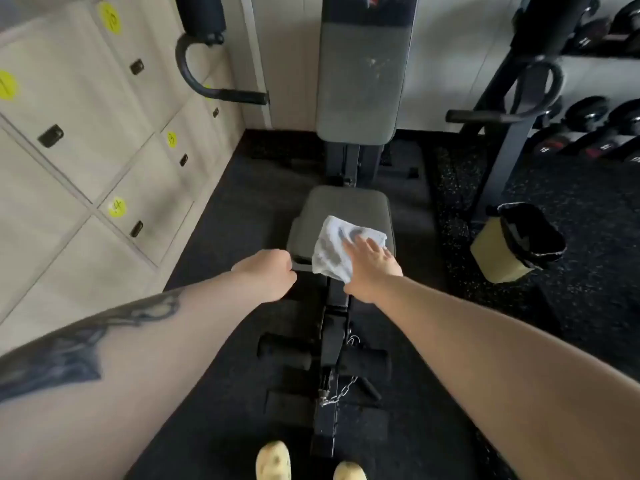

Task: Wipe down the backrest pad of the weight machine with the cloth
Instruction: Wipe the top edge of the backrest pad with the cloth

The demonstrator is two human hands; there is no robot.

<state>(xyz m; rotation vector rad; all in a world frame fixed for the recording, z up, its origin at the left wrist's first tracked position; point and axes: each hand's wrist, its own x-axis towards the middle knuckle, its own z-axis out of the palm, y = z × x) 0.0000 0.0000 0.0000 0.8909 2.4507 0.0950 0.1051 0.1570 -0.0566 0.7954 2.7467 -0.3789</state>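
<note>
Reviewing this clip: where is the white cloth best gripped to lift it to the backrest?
Probably from above, at the near corner of the cloth, which overhangs the front edge of the seat pad beside the right hand. The rest lies flat, so it offers less to pinch.

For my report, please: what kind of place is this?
Most likely a gym: a weight machine with a grey backrest pad, dumbbells racked on the right, and numbered lockers on the left.
</note>
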